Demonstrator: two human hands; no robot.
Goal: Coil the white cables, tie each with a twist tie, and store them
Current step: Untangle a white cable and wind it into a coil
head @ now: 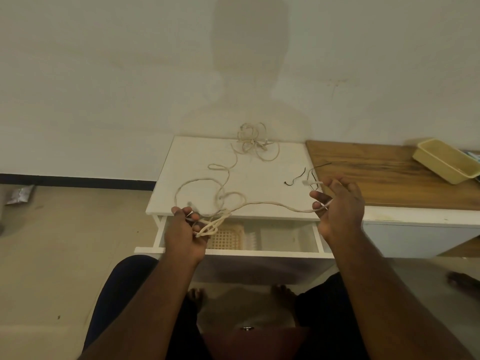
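Over the open white drawer [291, 241], at 6 o'clock of the white cabinet top [259, 178], the left hand [185, 233] grips a few finished loops of the thin white cable [262, 203]; the right hand [337, 203] pinches the cable's free end at 3 o'clock. Coiling looks early: most slack lies loose, nothing tied or stored. Count: two white cables, the second a tangled white cable bundle [253, 142] at 12 o'clock; about three dark wire twist ties [296, 178]; one orange lattice basket [226, 237] in drawer; one yellow plastic tub [445, 159].

My cabinet top [197, 162] fills mid-frame, open drawer [285, 239] below it, tray [441, 162] at right edge.
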